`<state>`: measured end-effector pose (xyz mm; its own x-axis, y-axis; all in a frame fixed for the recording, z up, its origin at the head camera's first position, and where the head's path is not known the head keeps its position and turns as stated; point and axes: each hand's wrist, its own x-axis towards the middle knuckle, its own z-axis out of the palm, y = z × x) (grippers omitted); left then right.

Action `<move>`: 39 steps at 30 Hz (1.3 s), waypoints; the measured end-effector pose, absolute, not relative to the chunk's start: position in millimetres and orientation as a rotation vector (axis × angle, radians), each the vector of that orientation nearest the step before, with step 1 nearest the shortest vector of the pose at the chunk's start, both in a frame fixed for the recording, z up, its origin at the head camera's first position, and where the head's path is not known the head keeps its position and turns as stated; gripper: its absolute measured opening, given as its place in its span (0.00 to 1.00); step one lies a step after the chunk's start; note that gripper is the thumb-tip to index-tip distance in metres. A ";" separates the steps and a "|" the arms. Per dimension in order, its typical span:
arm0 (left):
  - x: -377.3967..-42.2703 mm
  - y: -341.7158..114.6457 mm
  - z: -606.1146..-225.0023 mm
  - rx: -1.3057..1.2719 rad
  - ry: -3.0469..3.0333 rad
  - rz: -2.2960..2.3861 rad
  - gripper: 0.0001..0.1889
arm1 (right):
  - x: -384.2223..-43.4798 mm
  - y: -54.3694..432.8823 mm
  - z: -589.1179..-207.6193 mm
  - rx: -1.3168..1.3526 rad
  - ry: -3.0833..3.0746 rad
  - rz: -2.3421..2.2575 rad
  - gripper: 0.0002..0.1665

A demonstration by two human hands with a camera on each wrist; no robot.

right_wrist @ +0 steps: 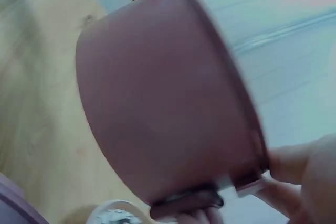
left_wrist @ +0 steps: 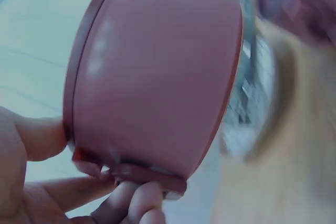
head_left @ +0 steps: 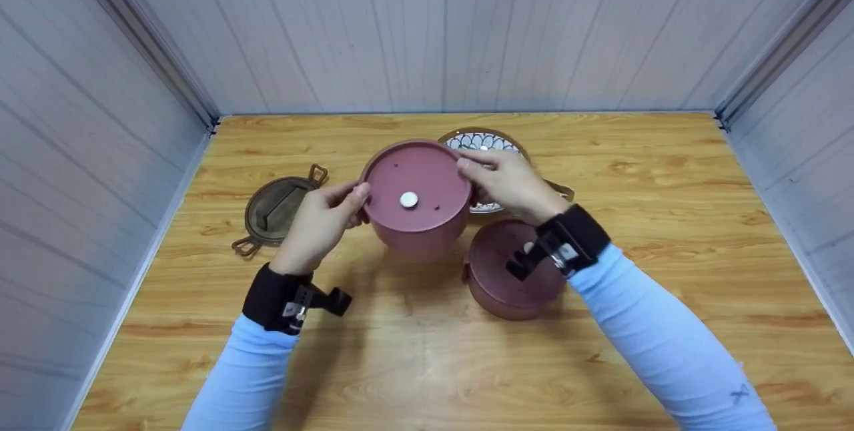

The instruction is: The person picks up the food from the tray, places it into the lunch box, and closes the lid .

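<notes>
Both hands hold a dusky pink round pot [head_left: 427, 237] by its two sides, raised over the table. Its flat lid [head_left: 400, 177] has a white knob in the middle. My left hand [head_left: 320, 221] has its thumb on the lid's edge, while the fingers curl under the side handle [left_wrist: 149, 176]. On the opposite side my right hand [head_left: 510, 181] grips in the same way, fingers beneath the other handle [right_wrist: 186, 203]. A second pink lidded pot [head_left: 497, 264] stands on the table below the right wrist, partly covered by the wrist camera.
Behind the right hand lies a round dish [head_left: 477, 132] with a blue-and-white scale pattern and brown rim, partly hidden. A dark round pan [head_left: 287, 201] with two reddish-brown loop handles sits at the left. White panel walls [head_left: 413, 31] border the wooden table [head_left: 427, 364].
</notes>
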<state>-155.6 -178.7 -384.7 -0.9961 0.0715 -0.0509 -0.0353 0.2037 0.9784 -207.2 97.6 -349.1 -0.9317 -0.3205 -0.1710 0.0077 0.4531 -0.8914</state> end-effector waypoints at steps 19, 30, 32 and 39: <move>-124.5 -94.0 -396.4 0.402 2.334 1.918 0.23 | -123.6 189.4 -374.5 -0.086 2.572 -1.821 0.23; -109.3 -84.1 -408.7 0.362 2.420 1.730 0.24 | -102.5 201.9 -394.1 0.010 2.506 -1.796 0.25; -107.4 -86.0 -410.7 0.339 2.426 1.726 0.24 | -103.1 199.6 -395.9 -0.002 2.493 -1.787 0.25; -106.8 -87.2 -415.4 0.293 2.433 1.733 0.24 | -108.8 196.7 -401.6 -0.014 2.475 -1.744 0.26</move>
<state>-106.8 -87.2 -415.4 -0.9712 0.2382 -0.0010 0.0770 0.3178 0.9450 -108.8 196.7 -401.6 -0.9935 -0.0728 -0.0876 0.0580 0.3383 -0.9392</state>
